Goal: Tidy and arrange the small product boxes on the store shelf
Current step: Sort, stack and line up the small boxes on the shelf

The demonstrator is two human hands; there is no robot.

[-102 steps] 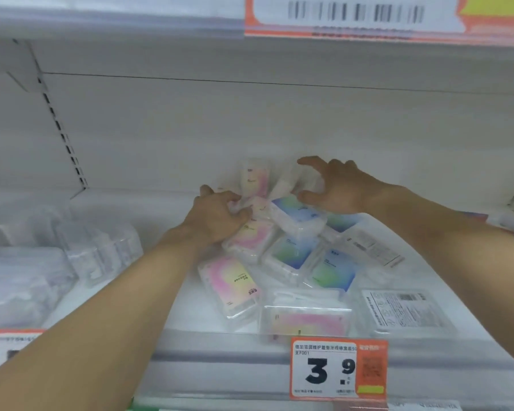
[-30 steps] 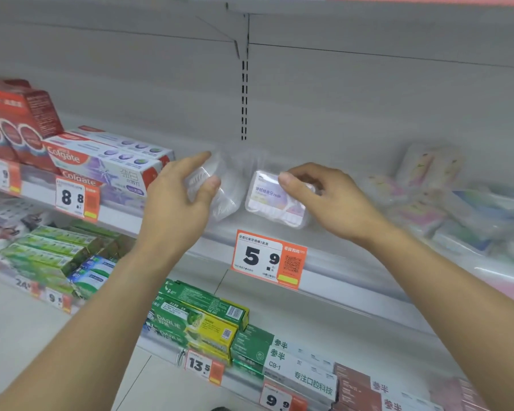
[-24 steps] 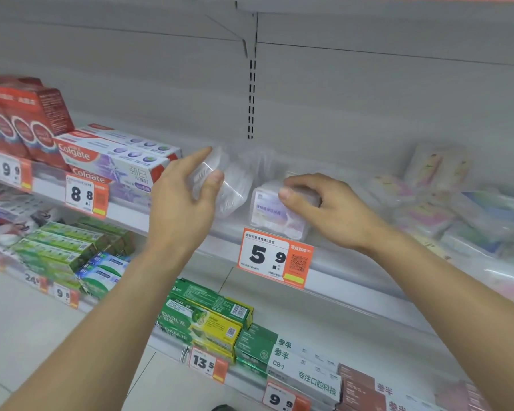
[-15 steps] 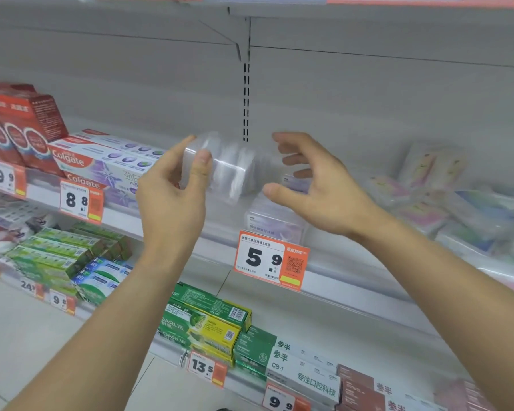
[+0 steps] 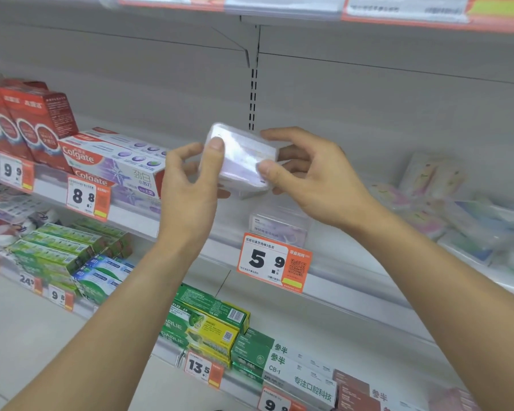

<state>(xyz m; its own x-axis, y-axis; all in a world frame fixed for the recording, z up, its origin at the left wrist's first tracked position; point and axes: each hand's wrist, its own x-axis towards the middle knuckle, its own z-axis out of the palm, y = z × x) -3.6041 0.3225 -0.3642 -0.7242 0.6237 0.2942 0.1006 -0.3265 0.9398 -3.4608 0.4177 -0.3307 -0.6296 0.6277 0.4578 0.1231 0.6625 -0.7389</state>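
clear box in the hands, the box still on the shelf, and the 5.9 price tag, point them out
clear box (image 5: 244, 157), head view, on its shiny front face
box on the shelf (image 5: 279, 228), head view, on its front label
5.9 price tag (image 5: 264, 259), head view, on the white part by the digits

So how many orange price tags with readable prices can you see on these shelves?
6: 9.9 and 8.8 under the toothpaste, 5.9 mid-shelf, then 24, 9.8 and 13.5 below. Others are cut off or blurred.

open shelf (image 5: 220, 232) stretch between Colgate boxes (image 5: 113, 161) and pastel packs (image 5: 445, 212), one clear box (image 5: 279, 226) in it
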